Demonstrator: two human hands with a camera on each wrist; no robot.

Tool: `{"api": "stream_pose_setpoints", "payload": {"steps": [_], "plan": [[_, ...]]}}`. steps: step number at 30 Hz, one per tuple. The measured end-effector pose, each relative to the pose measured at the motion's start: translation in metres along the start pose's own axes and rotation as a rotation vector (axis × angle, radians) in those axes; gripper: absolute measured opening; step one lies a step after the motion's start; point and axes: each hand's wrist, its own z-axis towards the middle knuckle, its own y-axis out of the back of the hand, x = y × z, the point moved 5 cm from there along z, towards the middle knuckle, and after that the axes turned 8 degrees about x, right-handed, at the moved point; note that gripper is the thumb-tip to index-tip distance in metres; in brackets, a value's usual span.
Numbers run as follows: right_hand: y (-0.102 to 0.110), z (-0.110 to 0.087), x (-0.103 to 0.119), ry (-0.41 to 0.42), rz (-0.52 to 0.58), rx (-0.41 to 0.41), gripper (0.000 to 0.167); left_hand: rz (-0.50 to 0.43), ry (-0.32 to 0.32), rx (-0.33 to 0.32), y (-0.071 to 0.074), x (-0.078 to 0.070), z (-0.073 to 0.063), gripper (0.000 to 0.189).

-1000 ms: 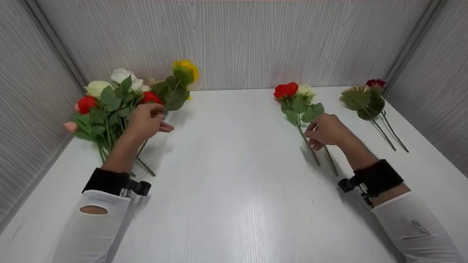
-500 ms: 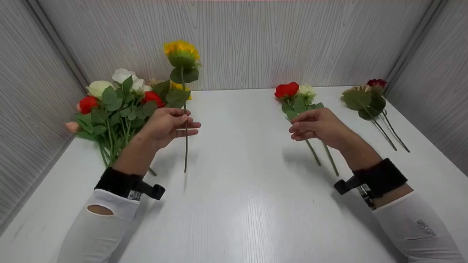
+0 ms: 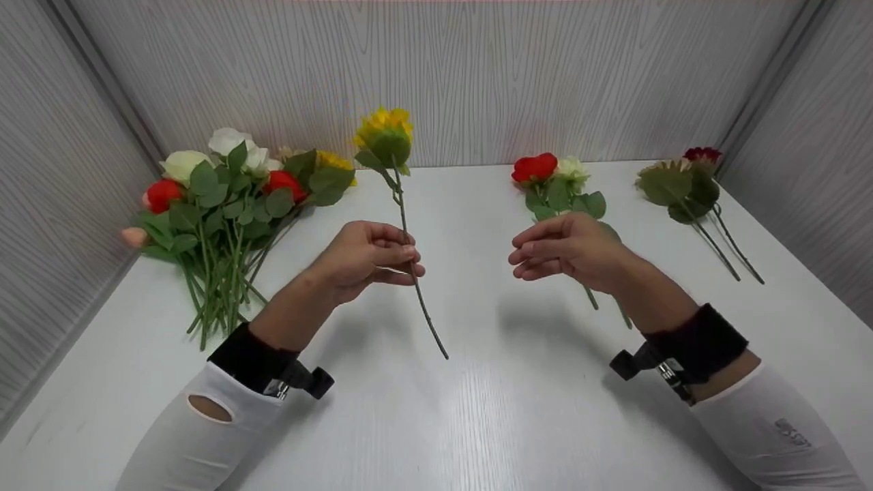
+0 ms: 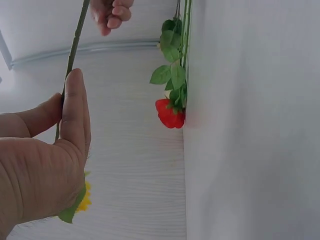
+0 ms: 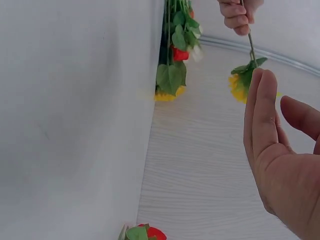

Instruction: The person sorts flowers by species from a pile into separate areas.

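In the head view my left hand (image 3: 365, 262) pinches the stem of a yellow sunflower (image 3: 386, 133) between thumb and fingers. The flower is held above the table, bloom up, its stem slanting down to the right. My right hand (image 3: 573, 251) hovers in front of a red flower (image 3: 535, 168) and a pale cream flower (image 3: 571, 172), covering part of their stems. Nothing is in that hand; the right wrist view shows its fingers (image 5: 264, 112) straight and the thumb apart. The left wrist view shows the held stem (image 4: 76, 42) passing between thumb and fingers.
A pile of flowers (image 3: 225, 184) in white, red, peach and yellow lies on the left of the white table (image 3: 382, 423). At the far right lie two stems with a dark red flower (image 3: 702, 156) and a beige one. Grey wood-grained panels (image 3: 450, 82) enclose the back and sides.
My left hand has drawn the sunflower out of the left pile and carried it right, toward the middle. My right hand has left the stems near it and moved slightly left, its fingers straightening.
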Motion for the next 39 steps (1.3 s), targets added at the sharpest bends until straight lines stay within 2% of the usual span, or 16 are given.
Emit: {"api": "stream_pose_setpoints", "payload": {"steps": [6, 10, 15, 19, 22, 26, 30, 39], "plan": [[-0.024, 0.000, -0.001, -0.021, -0.036, 0.066, 0.017, 0.038, -0.031, 0.047, -0.021, 0.002, -0.002, 0.012], [-0.040, 0.000, -0.003, -0.053, -0.111, 0.123, 0.020, 0.058, -0.055, 0.081, -0.032, 0.003, -0.004, 0.010], [-0.062, -0.002, -0.008, -0.126, -0.185, 0.212, 0.023, 0.096, -0.063, 0.122, -0.045, 0.004, -0.006, 0.014], [-0.075, -0.005, -0.010, -0.138, -0.241, 0.288, 0.028, 0.128, -0.083, 0.151, -0.053, 0.004, -0.008, 0.018], [-0.081, -0.006, -0.012, -0.139, -0.265, 0.315, 0.026, 0.131, -0.109, 0.176, -0.058, 0.004, -0.009, 0.021], [-0.085, -0.005, -0.016, -0.156, -0.287, 0.319, 0.019, 0.125, -0.146, 0.201, -0.062, 0.002, -0.010, 0.018], [-0.086, -0.005, -0.016, -0.162, -0.310, 0.320, 0.014, 0.156, -0.157, 0.204, -0.063, 0.001, -0.010, 0.017], [-0.077, -0.005, -0.013, -0.163, -0.329, 0.282, 0.011, 0.303, -0.088, 0.170, -0.050, 0.000, -0.007, 0.024]]}}
